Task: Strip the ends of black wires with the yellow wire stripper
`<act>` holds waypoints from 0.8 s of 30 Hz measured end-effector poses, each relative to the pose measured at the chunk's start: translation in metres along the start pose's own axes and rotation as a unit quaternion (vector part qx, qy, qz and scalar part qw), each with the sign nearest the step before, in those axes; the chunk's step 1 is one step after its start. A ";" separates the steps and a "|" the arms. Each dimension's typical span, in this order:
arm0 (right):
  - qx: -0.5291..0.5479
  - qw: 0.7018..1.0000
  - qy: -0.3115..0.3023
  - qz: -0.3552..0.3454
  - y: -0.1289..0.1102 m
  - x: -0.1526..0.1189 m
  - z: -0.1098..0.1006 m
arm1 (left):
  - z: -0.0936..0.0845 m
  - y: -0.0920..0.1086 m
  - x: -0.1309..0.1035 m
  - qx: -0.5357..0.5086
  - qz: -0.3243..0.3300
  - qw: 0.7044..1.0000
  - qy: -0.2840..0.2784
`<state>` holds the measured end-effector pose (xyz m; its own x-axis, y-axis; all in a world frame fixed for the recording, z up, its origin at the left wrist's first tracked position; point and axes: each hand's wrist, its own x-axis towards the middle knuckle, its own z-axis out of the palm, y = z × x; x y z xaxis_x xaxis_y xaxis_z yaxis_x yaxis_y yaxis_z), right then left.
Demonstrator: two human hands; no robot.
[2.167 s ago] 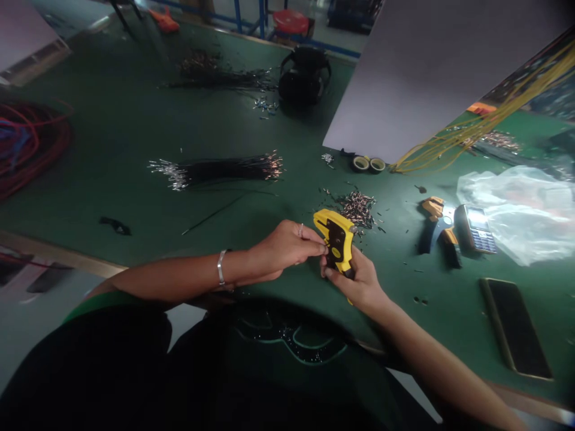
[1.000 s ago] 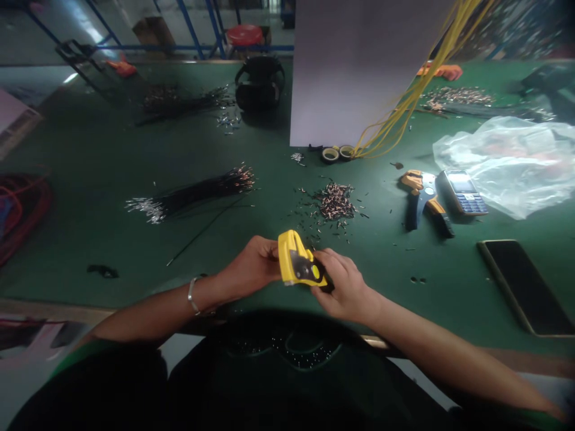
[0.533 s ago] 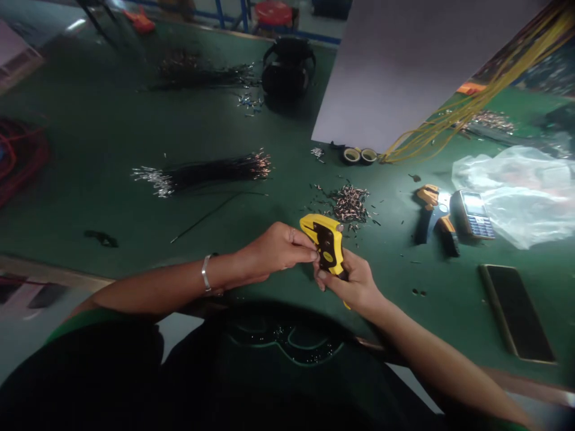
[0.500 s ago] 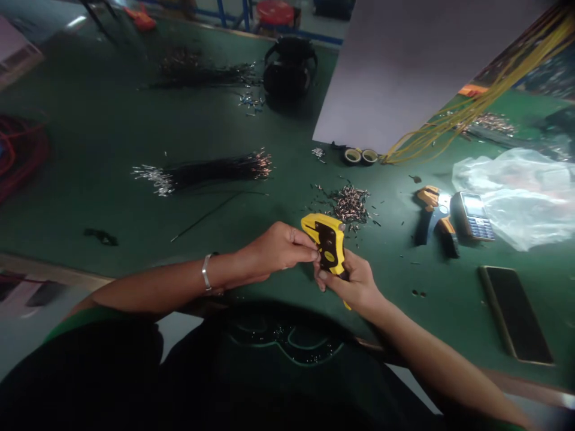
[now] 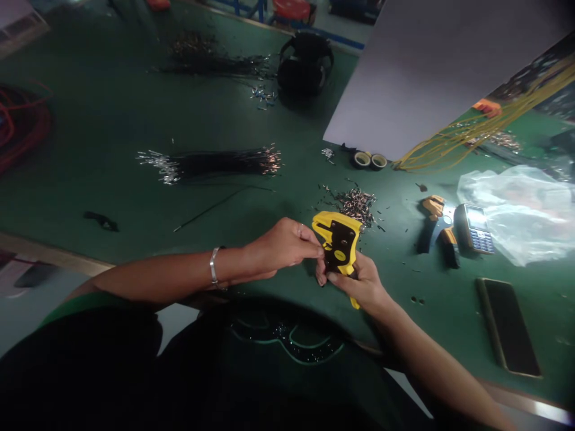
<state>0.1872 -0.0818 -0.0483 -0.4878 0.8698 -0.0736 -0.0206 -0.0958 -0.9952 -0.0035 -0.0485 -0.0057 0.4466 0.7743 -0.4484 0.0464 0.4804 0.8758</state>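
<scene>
on the green table (image 5: 99, 120), your right hand (image 5: 366, 284) is wrapped around the yellow tool (image 5: 345, 239). your left hand (image 5: 285, 246) makes a narrow pinch beside its jaws; i can't tell on what. squeezing early could nip those fingertips; a bump could scatter the scrap pile (image 5: 357, 205) beyond your grip.

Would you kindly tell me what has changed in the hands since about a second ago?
The yellow tool has swung its head from leftward to mostly away from the person. The left hand, its fingertips then hidden behind the tool, now pinches at its near-left side. The right hand kept its grip; the black wire bundle stayed put.
</scene>
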 end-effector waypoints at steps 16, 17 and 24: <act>-0.057 0.997 0.056 0.007 0.006 -0.004 0.005 | 0.005 -0.006 0.000 -0.013 0.043 0.998 0.036; -0.056 0.997 0.061 0.009 0.007 -0.004 0.005 | 0.005 -0.007 -0.001 -0.012 0.045 0.998 0.035; -0.060 0.995 0.072 0.019 0.005 -0.005 0.009 | 0.006 -0.003 -0.001 -0.019 0.054 0.998 0.033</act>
<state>0.1815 -0.0909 -0.0522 -0.3563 0.9277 -0.1114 0.1038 -0.0791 -0.9914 0.0016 -0.0532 -0.0074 0.3865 0.8477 -0.3633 -0.0325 0.4062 0.9132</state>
